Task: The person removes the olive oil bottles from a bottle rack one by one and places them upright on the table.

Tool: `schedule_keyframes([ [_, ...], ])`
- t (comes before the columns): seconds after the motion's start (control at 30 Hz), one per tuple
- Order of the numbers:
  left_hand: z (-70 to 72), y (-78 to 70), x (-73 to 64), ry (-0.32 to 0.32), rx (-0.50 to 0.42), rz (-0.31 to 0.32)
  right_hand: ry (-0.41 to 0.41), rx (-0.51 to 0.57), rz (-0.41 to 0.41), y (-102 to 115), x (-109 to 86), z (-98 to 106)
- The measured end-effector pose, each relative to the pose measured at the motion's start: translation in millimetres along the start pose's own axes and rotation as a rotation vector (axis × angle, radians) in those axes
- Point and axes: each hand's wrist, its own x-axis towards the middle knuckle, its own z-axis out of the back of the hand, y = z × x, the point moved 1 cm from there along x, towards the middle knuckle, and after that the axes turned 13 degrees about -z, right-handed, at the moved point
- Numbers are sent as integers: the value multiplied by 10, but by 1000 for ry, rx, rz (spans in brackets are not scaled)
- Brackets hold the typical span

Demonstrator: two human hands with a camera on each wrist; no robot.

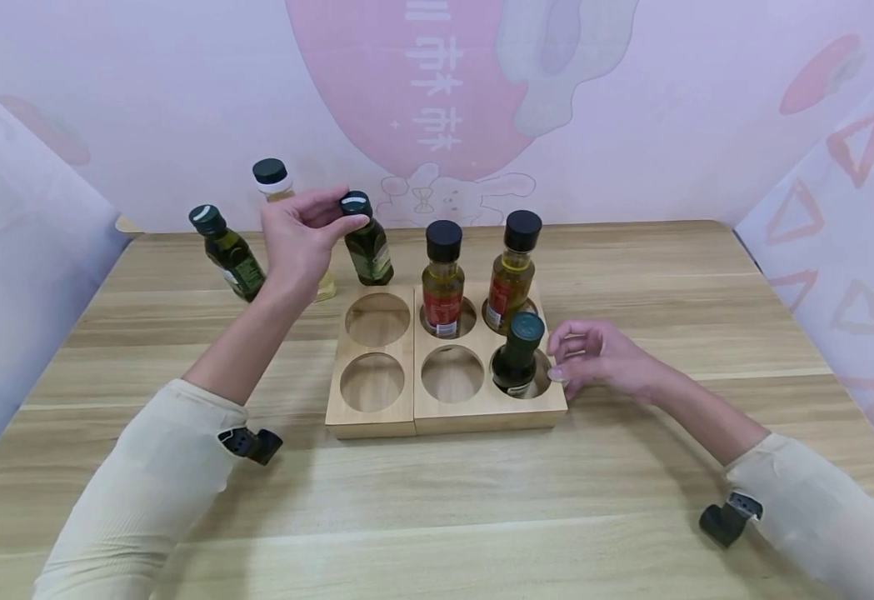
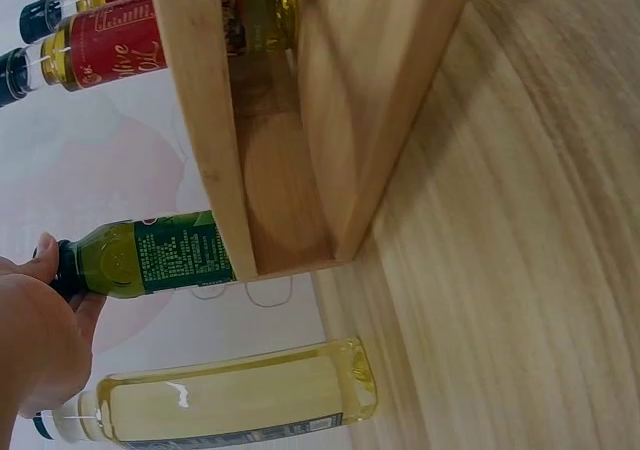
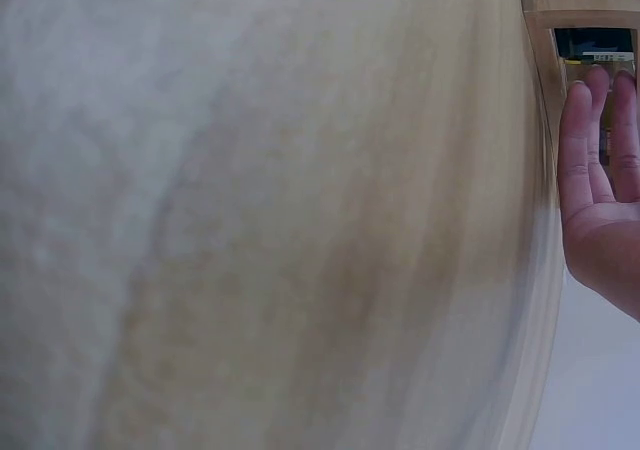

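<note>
My left hand pinches the dark cap of a small green olive oil bottle between thumb and fingers. The bottle stands upright behind the left part of a wooden bottle rack, and its base is hidden behind the rack in the left wrist view. At the rack's right side, my right hand has its fingertips against the wooden edge, fingers loosely extended. Nearest to it, a dark green-capped bottle leans in the front right hole. Two red-labelled olive oil bottles fill back holes.
Left of the rack stand another small green bottle and a tall clear bottle of pale oil, partly hidden behind my left hand in the head view. A printed cloth hangs along the table's back edge.
</note>
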Motion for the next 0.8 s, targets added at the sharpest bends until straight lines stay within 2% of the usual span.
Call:
schedule_keyframes([
  [0.33, 34, 94, -2, -6, 33, 63, 1, 2, 1, 2, 0, -7],
  [0.57, 61, 128, -13, -1, 46, 74, -1, 3, 1, 6, -6, -13],
  [0.8, 87, 167, -10, -26, 51, 104, 1, 2, -1, 12, -13, -20],
])
